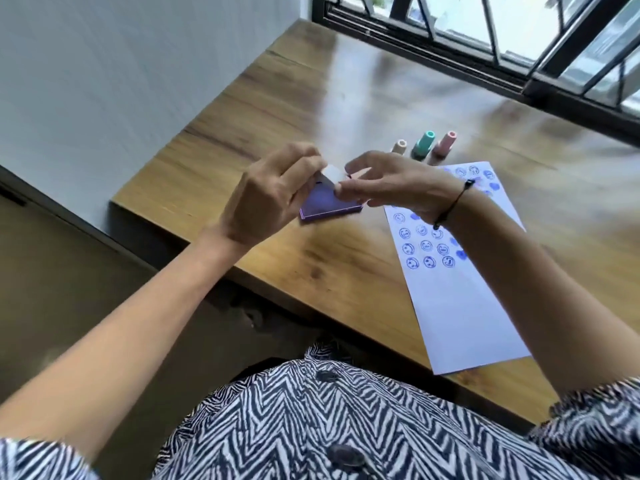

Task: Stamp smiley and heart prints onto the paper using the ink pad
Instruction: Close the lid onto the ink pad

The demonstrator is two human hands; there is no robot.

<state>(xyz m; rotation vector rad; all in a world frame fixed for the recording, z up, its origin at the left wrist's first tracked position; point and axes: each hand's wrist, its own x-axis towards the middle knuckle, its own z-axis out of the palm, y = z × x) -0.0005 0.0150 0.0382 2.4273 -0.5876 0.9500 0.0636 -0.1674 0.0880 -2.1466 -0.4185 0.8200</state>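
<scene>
On the wooden table [346,109], near its left edge, your two hands meet over the ink pad [327,204].

Ink pad: purple, flat and square, one corner toward you. It rests on or just above the table; contact cannot be told. Its far part is hidden by your fingers.

Lid [333,174]: a pale, whitish piece at the pad's far corner, tilted up, held between both hands. Motion blur hides how it joins the pad.

Left hand [270,199]: fingers curled, gripping the pad's left side, thumb tip at the lid.

Right hand [398,185]: fingers bent, tips pinching the lid's right edge. A thin black cord [453,202] circles this wrist.

Paper [460,265]: a long white sheet to the right of the pad, apart from it, running from the table's near edge toward the window [519,32]. It carries rows of blue smiley prints [427,247] in its far half, with solid blue marks beside them, shapes too blurred to name. Your right forearm crosses over the sheet.

Stamps: three small upright ones in a row beyond the paper's far end, cream [400,146], teal [425,143] and pink [445,143], untouched.

Wall [104,81]: plain, to the left of the table.
</scene>
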